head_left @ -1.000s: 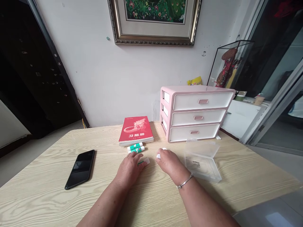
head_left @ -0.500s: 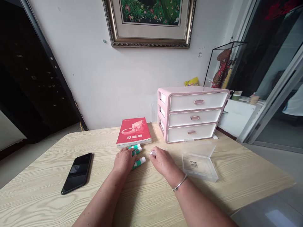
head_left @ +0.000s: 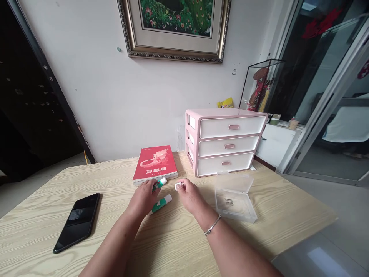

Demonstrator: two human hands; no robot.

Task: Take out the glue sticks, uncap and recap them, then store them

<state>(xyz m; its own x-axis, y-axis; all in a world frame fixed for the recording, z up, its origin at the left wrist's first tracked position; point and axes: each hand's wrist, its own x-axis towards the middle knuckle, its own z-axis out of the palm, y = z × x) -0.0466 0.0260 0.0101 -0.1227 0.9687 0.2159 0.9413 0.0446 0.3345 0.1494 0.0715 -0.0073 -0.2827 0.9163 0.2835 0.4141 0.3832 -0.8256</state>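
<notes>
Just in front of the red book (head_left: 155, 161), my left hand (head_left: 146, 194) has its fingers closed around a green glue stick (head_left: 160, 183), whose white end sticks out to the right. A second green glue stick with a white end (head_left: 161, 204) lies on the table below that hand, slanting, its lower end close to the wrist. My right hand (head_left: 188, 195) pinches a small white object (head_left: 178, 186) between thumb and fingers; the hand covers part of it, and its kind is unclear. The two hands are apart.
An open clear plastic box (head_left: 235, 206) lies right of my right hand, its lid raised. Behind it stands a pink and white drawer unit (head_left: 227, 146). A black phone (head_left: 77, 222) lies at the left. The wooden table (head_left: 109, 181) meets the wall behind.
The view has turned a little to the right. Two white ends showed at my left hand before; now one does. The white object in my right hand shows more clearly.
</notes>
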